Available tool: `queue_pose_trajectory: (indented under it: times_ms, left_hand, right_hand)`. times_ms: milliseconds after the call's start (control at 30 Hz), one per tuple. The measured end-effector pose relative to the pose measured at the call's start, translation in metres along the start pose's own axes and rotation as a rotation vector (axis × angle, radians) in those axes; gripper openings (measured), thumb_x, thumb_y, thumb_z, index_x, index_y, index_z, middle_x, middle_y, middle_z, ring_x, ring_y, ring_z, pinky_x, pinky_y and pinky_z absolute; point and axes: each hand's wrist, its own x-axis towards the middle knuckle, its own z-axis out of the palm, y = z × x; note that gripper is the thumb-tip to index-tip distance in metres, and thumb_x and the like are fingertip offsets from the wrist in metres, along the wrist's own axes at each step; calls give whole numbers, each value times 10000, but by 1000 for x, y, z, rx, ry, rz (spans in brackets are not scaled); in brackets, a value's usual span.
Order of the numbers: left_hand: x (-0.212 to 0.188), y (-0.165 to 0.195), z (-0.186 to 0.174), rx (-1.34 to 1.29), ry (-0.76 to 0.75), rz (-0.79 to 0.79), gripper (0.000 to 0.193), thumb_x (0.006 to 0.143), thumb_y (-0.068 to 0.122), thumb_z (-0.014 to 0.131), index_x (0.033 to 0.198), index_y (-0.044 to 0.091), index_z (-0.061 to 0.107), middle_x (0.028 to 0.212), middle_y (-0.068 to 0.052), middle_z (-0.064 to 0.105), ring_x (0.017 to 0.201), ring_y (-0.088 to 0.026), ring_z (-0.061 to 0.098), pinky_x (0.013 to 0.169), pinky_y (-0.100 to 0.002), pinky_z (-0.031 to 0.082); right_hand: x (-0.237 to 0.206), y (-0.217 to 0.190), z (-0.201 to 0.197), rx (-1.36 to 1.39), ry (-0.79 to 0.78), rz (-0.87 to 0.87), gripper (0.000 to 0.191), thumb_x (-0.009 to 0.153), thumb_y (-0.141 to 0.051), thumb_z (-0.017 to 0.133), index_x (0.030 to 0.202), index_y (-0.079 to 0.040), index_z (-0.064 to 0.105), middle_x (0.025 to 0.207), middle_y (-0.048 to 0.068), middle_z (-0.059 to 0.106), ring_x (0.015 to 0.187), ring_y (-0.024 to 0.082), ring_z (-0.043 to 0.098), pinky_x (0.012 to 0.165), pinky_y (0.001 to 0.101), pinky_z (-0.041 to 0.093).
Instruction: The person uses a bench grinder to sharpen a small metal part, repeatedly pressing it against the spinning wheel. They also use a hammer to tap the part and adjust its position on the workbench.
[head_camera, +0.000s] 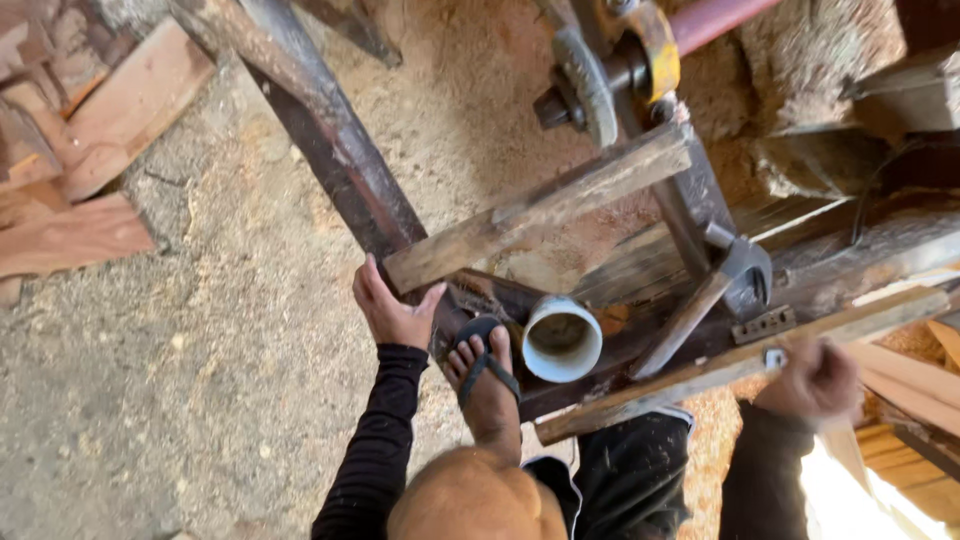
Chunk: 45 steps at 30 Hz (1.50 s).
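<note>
Two hands on two wooden bars of a sawdust-covered machine frame.

The left hand (392, 305) is spread open, palm and fingers pressed flat against the near end of a weathered wooden bar (540, 208) that slants up to the right across the dark metal frame (330, 130). The right hand (815, 380) (blurred) is curled shut around a second wooden bar (740, 365), lower right; both arms wear black sleeves. A sandalled foot (485, 375) rests on the frame between the hands, beside a white pipe (561, 338). Sawdust (200, 330) covers the floor.
</note>
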Motion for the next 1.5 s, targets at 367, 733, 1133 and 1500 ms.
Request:
queue_pose_trajectory:
  times_ms: [367, 733, 1133, 1500]
  left_hand:
    - [11, 5, -3, -87, 87, -109, 973, 738, 313, 947, 1520, 38, 437, 1260, -184, 495, 1139, -327, 592, 934, -412, 551]
    - [18, -18, -4, -51, 25, -109, 926, 653, 393, 983, 1436, 89, 595, 1138, -107, 529, 1041, -254, 570, 840, -374, 556]
    - [9, -28, 14, -65, -15, -115, 1019, 680, 578, 883, 1506, 85, 546, 1162, -81, 493, 1030, -218, 565, 820, -357, 574]
    - [3, -25, 19, -93, -13, -79, 1014, 731, 609, 844, 1528, 68, 526, 1183, -103, 495, 1098, -235, 579, 897, -363, 585]
  right_hand:
    - [122, -50, 196, -542, -567, -464, 514, 881, -191, 860, 1320, 19, 695, 1205, 237, 656, 1199, 430, 584, 1022, 509, 490]
    - [135, -61, 209, 106, -573, 63, 367, 888, -81, 857, 1224, 21, 754, 1062, 28, 705, 896, 80, 628, 818, 222, 528]
    - [138, -47, 199, 137, -589, 97, 346, 903, -37, 843, 1235, 0, 754, 1050, 10, 686, 894, 69, 625, 804, 208, 526]
    - [138, -46, 190, 197, -599, 63, 395, 873, 2, 839, 1256, 21, 745, 1058, 23, 681, 907, 87, 624, 820, 223, 534]
